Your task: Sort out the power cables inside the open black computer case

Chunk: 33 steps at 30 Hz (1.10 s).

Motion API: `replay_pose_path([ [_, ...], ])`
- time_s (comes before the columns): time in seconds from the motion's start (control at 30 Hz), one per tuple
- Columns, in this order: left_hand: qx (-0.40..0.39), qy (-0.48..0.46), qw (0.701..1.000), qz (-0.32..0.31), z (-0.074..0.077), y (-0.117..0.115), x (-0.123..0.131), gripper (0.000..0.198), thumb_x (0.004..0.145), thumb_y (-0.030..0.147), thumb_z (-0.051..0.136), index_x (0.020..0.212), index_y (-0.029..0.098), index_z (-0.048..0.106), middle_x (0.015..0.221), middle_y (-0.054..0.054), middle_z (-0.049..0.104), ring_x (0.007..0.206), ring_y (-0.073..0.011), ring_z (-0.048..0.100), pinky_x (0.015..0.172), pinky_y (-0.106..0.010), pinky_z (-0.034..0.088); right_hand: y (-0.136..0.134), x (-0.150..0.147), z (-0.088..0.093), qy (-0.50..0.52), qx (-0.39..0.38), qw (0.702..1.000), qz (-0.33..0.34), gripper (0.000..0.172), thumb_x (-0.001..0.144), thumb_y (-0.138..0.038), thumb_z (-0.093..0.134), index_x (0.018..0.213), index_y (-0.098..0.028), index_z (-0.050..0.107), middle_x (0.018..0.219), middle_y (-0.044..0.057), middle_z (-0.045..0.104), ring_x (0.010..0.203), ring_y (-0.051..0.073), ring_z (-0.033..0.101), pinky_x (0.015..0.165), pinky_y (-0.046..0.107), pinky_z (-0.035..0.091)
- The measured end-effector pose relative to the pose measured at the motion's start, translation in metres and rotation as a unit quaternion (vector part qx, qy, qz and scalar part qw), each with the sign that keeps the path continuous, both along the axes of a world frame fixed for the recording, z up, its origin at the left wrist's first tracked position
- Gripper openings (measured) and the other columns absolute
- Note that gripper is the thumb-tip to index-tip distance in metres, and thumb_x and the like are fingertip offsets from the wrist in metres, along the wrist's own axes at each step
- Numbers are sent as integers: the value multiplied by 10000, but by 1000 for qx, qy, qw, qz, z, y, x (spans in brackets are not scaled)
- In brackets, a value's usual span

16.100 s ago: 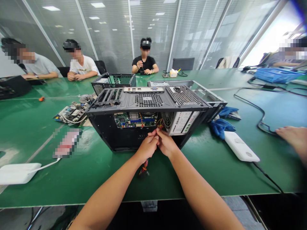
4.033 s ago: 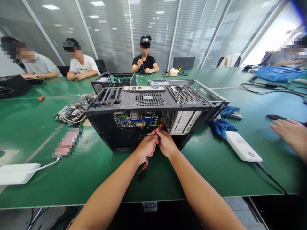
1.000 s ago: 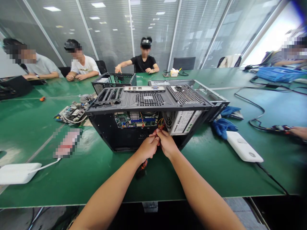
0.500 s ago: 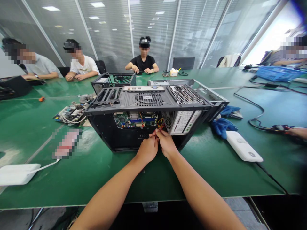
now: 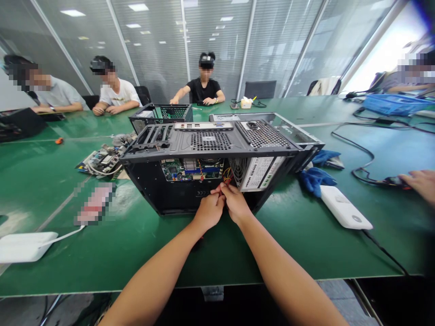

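Observation:
A dark computer case [image 5: 209, 154] lies on the green table in front of me, its open side towards me. Inside it show a green motherboard [image 5: 190, 170] and a power supply [image 5: 263, 172] with a white label. Red and yellow power cables [image 5: 228, 174] come down beside the power supply's fan. My left hand [image 5: 210, 210] and my right hand [image 5: 236, 201] meet at the open side, both with fingers closed around these cables. The cable ends are hidden by my fingers.
Circuit boards [image 5: 103, 158] lie left of the case, and a second case [image 5: 163, 111] stands behind it. On the right are blue gloves [image 5: 316, 179], a white power bank [image 5: 345, 208] and a co-worker's hand [image 5: 423, 183]. Other people sit around the table.
My hands have barely moved and stay on the cables. Across the table, a person has stretched an arm towards the second case. The co-worker's hand at right has shifted and its fingers show more.

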<state>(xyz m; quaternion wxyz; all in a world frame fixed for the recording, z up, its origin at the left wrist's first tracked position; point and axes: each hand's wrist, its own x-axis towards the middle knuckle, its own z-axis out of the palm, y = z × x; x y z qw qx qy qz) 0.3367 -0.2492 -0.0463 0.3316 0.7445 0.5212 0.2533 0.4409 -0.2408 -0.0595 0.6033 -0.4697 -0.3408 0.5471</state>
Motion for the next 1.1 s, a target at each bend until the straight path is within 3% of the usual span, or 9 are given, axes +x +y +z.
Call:
replay_pose_path([
  [0.13, 57, 91, 994, 8, 1, -2, 2, 283, 939, 248, 389, 961, 134, 647, 928, -137, 710, 856, -252, 695, 759, -318, 508, 1, -1, -1, 3, 0, 1000, -10, 362, 656, -548, 731, 657, -207, 612, 690, 29, 700, 740, 212, 669, 724, 330, 483],
  [0.33, 54, 144, 988, 32, 3, -6, 2, 330, 956, 326, 378, 1072, 138, 623, 916, -154, 710, 825, -264, 701, 751, -341, 515, 0, -2, 2, -2, -2, 1000, -16, 349, 662, -538, 728, 656, -212, 604, 695, 24, 697, 782, 224, 683, 753, 339, 490],
  [0.47, 52, 61, 997, 9, 2, -3, 1, 248, 935, 259, 409, 888, 147, 626, 824, -104, 693, 760, -219, 686, 700, -294, 503, -2, -1, 3, 8, -6, 1000, -4, 352, 668, -539, 718, 670, -207, 601, 715, 41, 715, 767, 211, 675, 716, 321, 490],
  [0.53, -8, -4, 1000, 4, 3, -3, 1, 271, 942, 270, 391, 801, 153, 591, 652, -43, 631, 584, -167, 638, 574, -251, 478, -2, 0, 5, 20, -7, 1000, 10, 363, 663, -544, 718, 678, -202, 599, 730, 50, 724, 722, 196, 662, 629, 291, 471],
  [0.63, -137, -99, 986, -3, 6, -4, 0, 346, 966, 368, 329, 777, 163, 533, 444, 49, 451, 320, -98, 429, 368, -196, 334, -4, 1, 8, 31, -12, 999, 25, 386, 656, -563, 709, 693, -196, 594, 759, 57, 736, 594, 157, 606, 463, 244, 358],
  [0.73, -175, -144, 974, -13, 7, -6, 0, 375, 967, 421, 307, 778, 168, 509, 403, 73, 393, 268, -82, 326, 314, -187, 245, -4, 2, 9, 43, -14, 998, 34, 396, 655, -571, 704, 712, -195, 592, 786, 68, 743, 565, 151, 588, 424, 238, 296],
  [0.83, -130, -101, 986, -5, 6, -4, 0, 357, 961, 386, 332, 771, 164, 538, 445, 41, 460, 329, -106, 429, 360, -201, 317, -4, 3, 9, 46, -10, 998, 43, 397, 649, -572, 712, 719, -200, 594, 777, 73, 739, 667, 193, 644, 459, 250, 345],
  [0.97, 28, 18, 999, 11, 3, -3, 0, 258, 932, 270, 405, 823, 159, 611, 754, -72, 676, 706, -197, 668, 641, -264, 483, -3, 2, 6, 40, 6, 998, 37, 395, 634, -576, 736, 689, -210, 598, 746, 57, 724, 780, 220, 673, 640, 309, 480],
  [1.1, 50, 96, 994, 16, 5, -5, 1, 283, 948, 278, 387, 972, 144, 635, 918, -141, 706, 846, -258, 693, 751, -321, 498, -1, 0, 4, 30, 5, 999, 20, 387, 641, -572, 743, 670, -210, 609, 714, 36, 704, 796, 217, 674, 755, 342, 498],
])
